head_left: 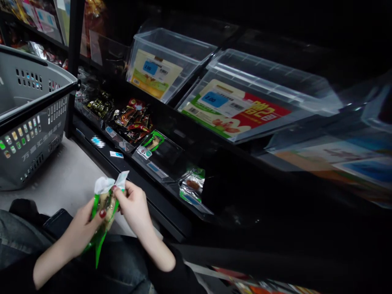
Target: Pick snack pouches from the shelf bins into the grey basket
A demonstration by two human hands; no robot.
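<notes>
Over my lap, both hands grip green-edged snack packets (105, 204) with clear fronts and white tops; light-coloured food shows through the plastic. They look like two or more packets held together, though the exact number is hard to make out. My left hand (82, 224) is closed around their lower left side, thumb across the front. My right hand (131, 200) pinches the upper right part near the white top. A similar green-edged packet (154, 141) lies in a clear bin on the low shelf ahead. To its right, a silver-and-green packet (192, 184) lies in another bin.
A grey shopping basket (43, 130) with a black rim stands at the left. Dark red packets (131, 118) and dark green-gold packets (101, 104) fill neighbouring low bins. Above are clear bins (174, 45) with price labels. A black shelf edge (131, 175) runs diagonally beside the pale floor (82, 163).
</notes>
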